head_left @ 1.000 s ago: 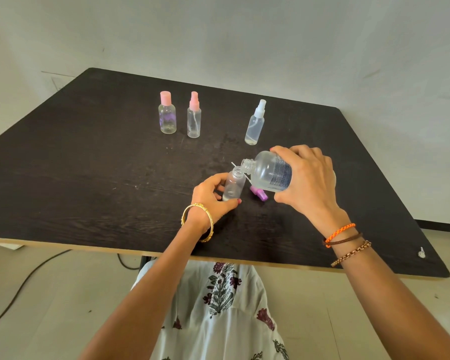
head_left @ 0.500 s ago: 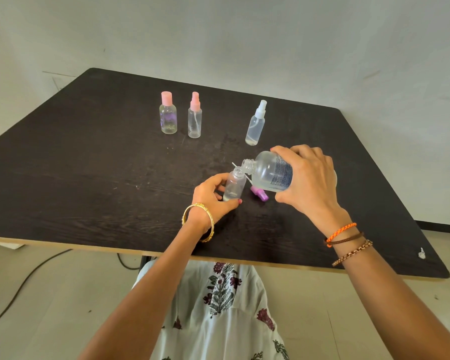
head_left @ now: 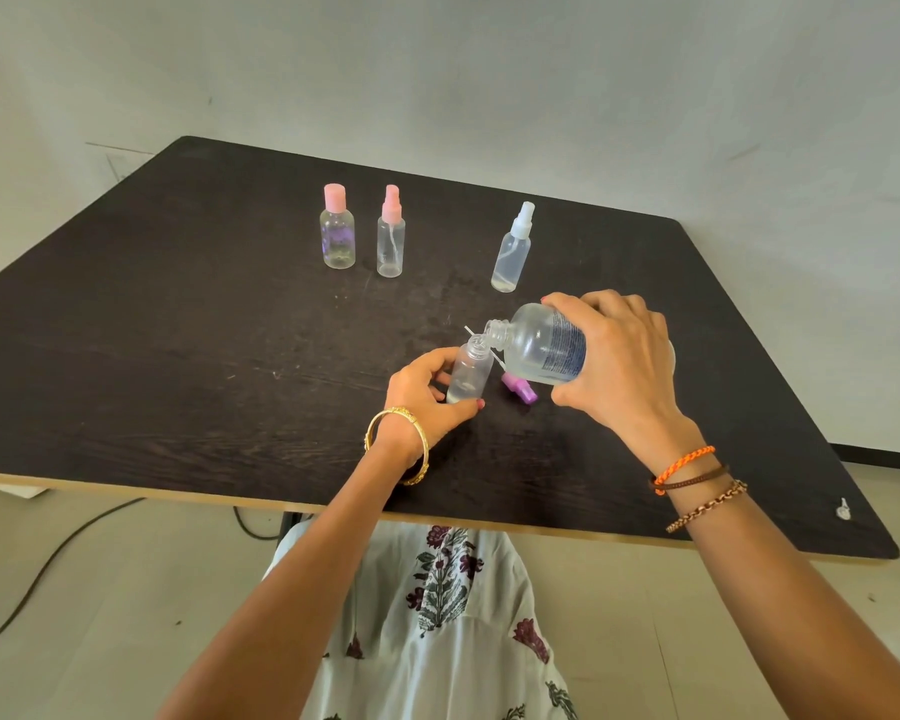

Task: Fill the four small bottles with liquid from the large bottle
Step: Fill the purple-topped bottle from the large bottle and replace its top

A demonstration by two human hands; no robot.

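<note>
Right hand point(head_left: 619, 361) is wrapped around the large bottle point(head_left: 544, 348), tipped nearly sideways with its open mouth just above the neck of the small open bottle point(head_left: 468, 374). Left hand point(head_left: 427, 394) curls round that small bottle, steadying it upright on the counter point(head_left: 178, 356) near the front edge. Its purple spray cap point(head_left: 518, 389) lies loose on the counter just behind, dip tube poking out.

Risks — the small neck is narrow and the big mouth wider, so any drift of the right hand likely sends liquid down the outside and over the left fingers. Tipping further could gush and overflow; the level inside is hard to read, clear on clear. A wet grip may let the small bottle slip or tip. The loose cap could roll or get knocked by the right wrist.

Three other small bottles — pink cap bottle point(head_left: 338, 228), pink sprayer bottle point(head_left: 391, 233), white sprayer bottle point(head_left: 513, 249) — stand capped further back, well apart from the pour; their fill levels can't be judged.
</note>
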